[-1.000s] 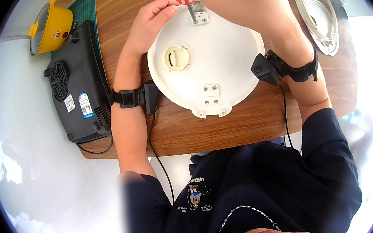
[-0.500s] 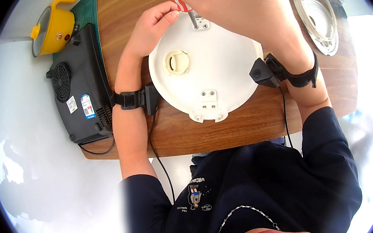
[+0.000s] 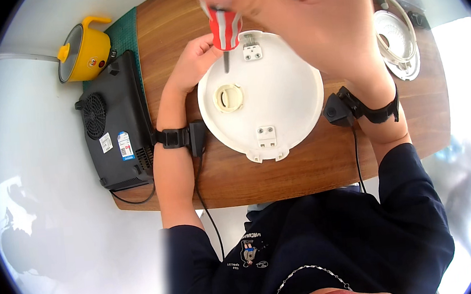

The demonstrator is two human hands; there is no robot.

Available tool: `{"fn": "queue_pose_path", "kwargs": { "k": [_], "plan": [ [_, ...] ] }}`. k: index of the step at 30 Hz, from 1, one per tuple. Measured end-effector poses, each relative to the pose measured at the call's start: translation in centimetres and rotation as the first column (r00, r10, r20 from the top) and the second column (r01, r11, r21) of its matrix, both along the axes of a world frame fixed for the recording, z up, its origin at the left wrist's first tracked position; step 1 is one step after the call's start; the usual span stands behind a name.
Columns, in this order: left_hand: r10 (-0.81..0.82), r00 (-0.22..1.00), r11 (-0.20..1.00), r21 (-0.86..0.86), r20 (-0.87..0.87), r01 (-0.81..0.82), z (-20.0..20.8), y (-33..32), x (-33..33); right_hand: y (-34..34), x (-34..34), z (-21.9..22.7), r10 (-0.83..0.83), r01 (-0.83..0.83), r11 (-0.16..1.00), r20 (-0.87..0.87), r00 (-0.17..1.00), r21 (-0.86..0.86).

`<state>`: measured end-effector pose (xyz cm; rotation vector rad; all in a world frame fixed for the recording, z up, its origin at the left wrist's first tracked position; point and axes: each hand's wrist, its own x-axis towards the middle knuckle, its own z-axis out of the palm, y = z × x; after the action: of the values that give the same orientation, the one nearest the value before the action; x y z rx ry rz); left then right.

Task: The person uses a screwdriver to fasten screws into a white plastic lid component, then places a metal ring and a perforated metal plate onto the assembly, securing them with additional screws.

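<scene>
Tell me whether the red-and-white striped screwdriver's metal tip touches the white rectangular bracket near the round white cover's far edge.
Apart. The head view shows bare cover between the metal tip and the bracket.

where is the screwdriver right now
In the head view, the screwdriver is at upper centre, in the right hand, its tip over the upper left of the round white cover, just right of the left hand.

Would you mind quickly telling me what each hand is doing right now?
Left hand: at the white lid's upper-left edge; whether its grip is closed cannot be told.
Right hand: closed, holding the screwdriver.
</scene>
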<state>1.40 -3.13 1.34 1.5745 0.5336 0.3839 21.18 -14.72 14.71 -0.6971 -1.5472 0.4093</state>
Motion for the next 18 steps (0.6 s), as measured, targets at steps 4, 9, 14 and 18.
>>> {"fn": "queue_pose_path", "kwargs": {
  "k": [4, 9, 14, 18],
  "plan": [
    [0.012, 1.000, 0.999, -0.042, 0.017, -0.012, -1.4, 1.1, -0.5, -1.1, 0.6, 2.3, -0.101, 0.120, 0.991, -0.260, 0.960, 0.057],
    [0.197, 0.967, 0.955, -0.254, 0.164, -0.152, -1.6, 1.1, 0.6, -3.9, 2.1, 6.2, -0.160, 0.096, 0.986, -0.581, 0.798, -0.140],
    [0.226, 0.966, 0.964, -0.168, 0.124, -0.204, -2.0, 1.7, 0.0, -3.7, 6.3, 4.7, -0.064, 0.105, 0.994, -0.719, 0.692, 0.013],
    [0.199, 0.976, 0.974, -0.129, 0.093, -0.186, -1.8, 1.3, -0.4, -4.7, 7.7, 6.1, 0.002, 0.191, 0.969, -0.774, 0.633, 0.159]
  ]
}}
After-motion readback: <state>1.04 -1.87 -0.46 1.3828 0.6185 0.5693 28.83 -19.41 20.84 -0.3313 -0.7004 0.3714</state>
